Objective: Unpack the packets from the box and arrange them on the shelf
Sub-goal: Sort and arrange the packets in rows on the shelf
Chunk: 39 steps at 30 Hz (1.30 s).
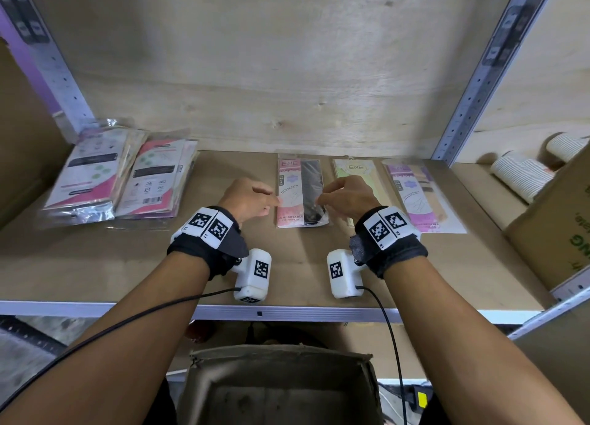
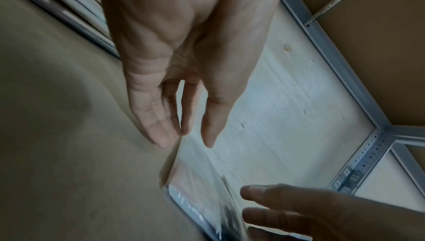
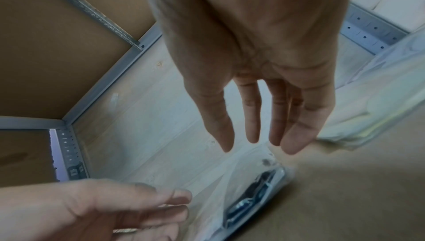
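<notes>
A pink-and-black packet (image 1: 301,194) lies flat on the brown shelf board (image 1: 127,265), beside a yellow-green packet (image 1: 343,169) and a purple packet (image 1: 421,197) in a row. My left hand (image 1: 271,201) is at its left edge and my right hand (image 1: 322,197) at its right edge. In the wrist views the left hand (image 2: 187,143) and right hand (image 3: 260,147) have straight fingers, tips at the clear wrapper (image 2: 200,190) (image 3: 253,190), gripping nothing. The open cardboard box (image 1: 281,386) sits below the shelf, showing a bare bottom.
A loose pile of packets (image 1: 111,175) lies at the shelf's left end. Stacks of paper cups (image 1: 523,175) and a cardboard carton (image 1: 558,233) stand on the right. Grey metal uprights (image 1: 479,82) frame the bay; a wooden panel closes the back.
</notes>
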Each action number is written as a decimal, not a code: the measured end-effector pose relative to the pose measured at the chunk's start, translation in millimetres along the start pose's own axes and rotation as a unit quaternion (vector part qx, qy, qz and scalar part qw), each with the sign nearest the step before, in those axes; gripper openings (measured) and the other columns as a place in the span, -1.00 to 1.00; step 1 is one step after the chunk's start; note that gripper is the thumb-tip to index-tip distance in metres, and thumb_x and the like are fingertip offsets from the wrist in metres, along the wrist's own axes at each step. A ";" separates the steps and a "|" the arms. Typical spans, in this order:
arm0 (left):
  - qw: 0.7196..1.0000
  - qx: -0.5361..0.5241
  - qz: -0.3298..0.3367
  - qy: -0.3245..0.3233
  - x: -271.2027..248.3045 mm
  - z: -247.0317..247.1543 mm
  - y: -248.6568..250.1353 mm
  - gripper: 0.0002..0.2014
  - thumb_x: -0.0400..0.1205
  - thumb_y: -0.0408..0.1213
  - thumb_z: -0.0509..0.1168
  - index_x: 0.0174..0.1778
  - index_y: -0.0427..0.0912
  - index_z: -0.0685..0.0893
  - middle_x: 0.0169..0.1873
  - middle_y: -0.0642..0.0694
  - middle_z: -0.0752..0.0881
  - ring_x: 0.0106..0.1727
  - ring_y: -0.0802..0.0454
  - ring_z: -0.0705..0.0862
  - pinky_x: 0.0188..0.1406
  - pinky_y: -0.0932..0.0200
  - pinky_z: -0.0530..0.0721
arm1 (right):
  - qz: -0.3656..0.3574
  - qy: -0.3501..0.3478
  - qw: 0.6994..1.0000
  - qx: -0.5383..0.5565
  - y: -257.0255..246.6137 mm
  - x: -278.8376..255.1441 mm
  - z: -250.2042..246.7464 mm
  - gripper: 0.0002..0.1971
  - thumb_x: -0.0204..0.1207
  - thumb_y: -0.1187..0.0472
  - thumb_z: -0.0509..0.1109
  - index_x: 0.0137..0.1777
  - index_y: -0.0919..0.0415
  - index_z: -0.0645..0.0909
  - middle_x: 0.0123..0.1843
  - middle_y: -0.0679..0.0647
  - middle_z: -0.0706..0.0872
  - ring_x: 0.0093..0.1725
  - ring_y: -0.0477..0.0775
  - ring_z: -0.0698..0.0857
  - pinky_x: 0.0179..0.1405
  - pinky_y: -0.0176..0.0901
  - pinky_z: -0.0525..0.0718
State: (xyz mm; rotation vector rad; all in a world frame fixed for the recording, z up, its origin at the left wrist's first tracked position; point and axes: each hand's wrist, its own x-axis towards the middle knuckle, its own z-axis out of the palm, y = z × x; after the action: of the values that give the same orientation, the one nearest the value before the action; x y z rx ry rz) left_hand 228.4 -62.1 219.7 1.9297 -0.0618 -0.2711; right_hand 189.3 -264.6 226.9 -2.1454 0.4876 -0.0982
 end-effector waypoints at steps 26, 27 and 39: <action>0.967 -0.119 -0.022 0.224 -29.1 -228.4 -48.9 -0.92 0.62 -0.28 0.44 -0.01 -0.11 0.81 -0.16 -0.17 0.83 -0.18 -0.03 0.74 0.03 0.04 0.80 | -0.055 -0.198 0.978 0.046 -159.5 -8.6 219.3 -0.59 0.46 0.00 0.60 0.12 0.28 0.64 -0.14 0.17 0.78 -0.27 0.15 0.76 -0.38 -0.13 0.74; 0.967 -0.120 -0.020 0.224 -29.3 -227.7 -48.8 -0.93 0.62 -0.29 0.44 -0.02 -0.11 0.80 -0.16 -0.16 0.82 -0.21 -0.02 0.73 0.03 0.05 0.80 | -0.057 -0.193 0.979 0.042 -161.0 -8.2 224.5 -0.52 0.41 0.04 0.64 0.22 0.29 0.64 -0.06 0.18 0.78 -0.21 0.16 0.78 -0.40 -0.16 0.75; 0.970 -0.130 -0.025 0.202 -29.9 -206.9 -42.3 -0.91 0.62 -0.41 0.41 -0.13 -0.15 0.77 -0.22 -0.13 0.78 -0.31 0.02 0.72 -0.10 0.14 0.81 | -0.060 -0.268 0.960 0.049 -128.8 -17.7 193.1 -0.89 0.52 0.32 0.54 -0.03 0.26 0.68 -0.10 0.29 0.75 -0.44 0.05 0.52 -0.54 -0.19 0.48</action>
State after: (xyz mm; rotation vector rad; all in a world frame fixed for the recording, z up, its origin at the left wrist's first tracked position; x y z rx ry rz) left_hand 240.8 147.7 256.3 1.6910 0.2801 0.0837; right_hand 260.4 -43.1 218.7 -1.9944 0.0350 0.3771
